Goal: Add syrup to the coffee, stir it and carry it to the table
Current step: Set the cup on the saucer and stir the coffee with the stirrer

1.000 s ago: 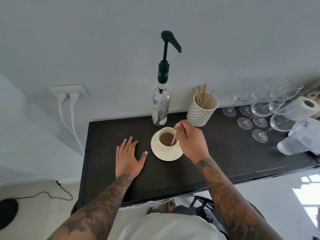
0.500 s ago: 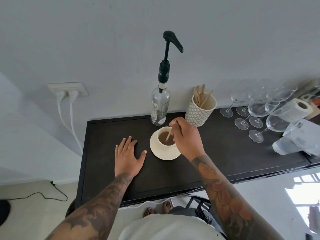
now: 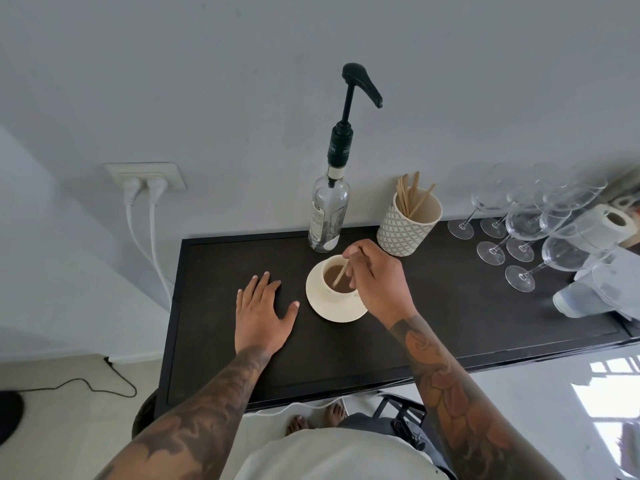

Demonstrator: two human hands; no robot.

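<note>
Over the cup [image 3: 337, 278] on its saucer [image 3: 337, 311], just in front of the syrup bottle [image 3: 329, 211], our right hand [image 3: 379, 282] pinches the wooden stirrer [image 3: 341, 273], whose tip has swung across the coffee from the right side toward the left since a second ago. Our left hand [image 3: 263, 315] stays flat and relaxed on the dark counter [image 3: 214, 306] beside the saucer. We judge stirring is under way, carrying yet to come.

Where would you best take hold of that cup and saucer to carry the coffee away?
Probably by the saucer, pinching its bare rim from the front and left. The cup is full of coffee, and no handle shows. The right hand holding the wooden stirrer covers the right side; the left hand lies flat nearby.
</note>
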